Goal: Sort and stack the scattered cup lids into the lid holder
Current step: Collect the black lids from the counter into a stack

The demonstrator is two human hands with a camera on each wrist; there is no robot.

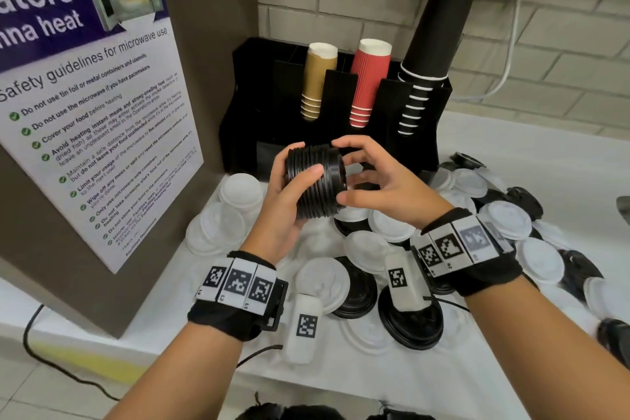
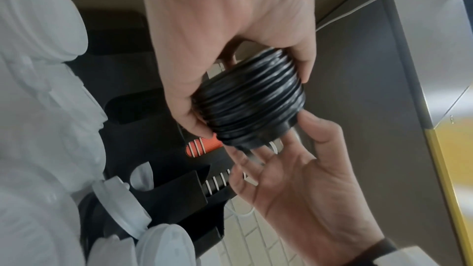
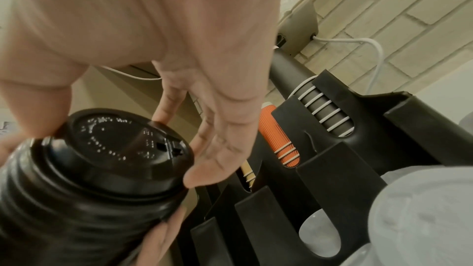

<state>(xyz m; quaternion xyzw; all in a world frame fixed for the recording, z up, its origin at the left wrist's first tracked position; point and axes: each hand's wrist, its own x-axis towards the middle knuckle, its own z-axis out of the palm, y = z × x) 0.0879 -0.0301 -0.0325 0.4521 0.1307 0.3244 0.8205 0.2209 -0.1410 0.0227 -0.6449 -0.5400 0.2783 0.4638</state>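
Note:
A stack of several black lids [image 1: 315, 181] lies on its side in the air in front of the black lid holder [image 1: 245, 106]. My left hand [image 1: 293, 194] grips the stack round its ribbed side, thumb on top. My right hand [image 1: 371, 181] is at the stack's right end, with thumb and index finger pinching the rim of the end lid and the other fingers spread. In the left wrist view the stack [image 2: 250, 104] sits between both hands. The right wrist view shows the end lid's face [image 3: 115, 145] and a holder slot [image 3: 320, 234] with white lids in it.
Many loose white lids [image 1: 385, 225] and black lids [image 1: 412, 324] cover the white table [image 1: 545, 160] under and to the right of my hands. Brown [image 1: 315, 78], red [image 1: 366, 78] and black cups [image 1: 433, 37] stand in the holder's upper slots. A poster panel [image 1: 85, 112] stands at the left.

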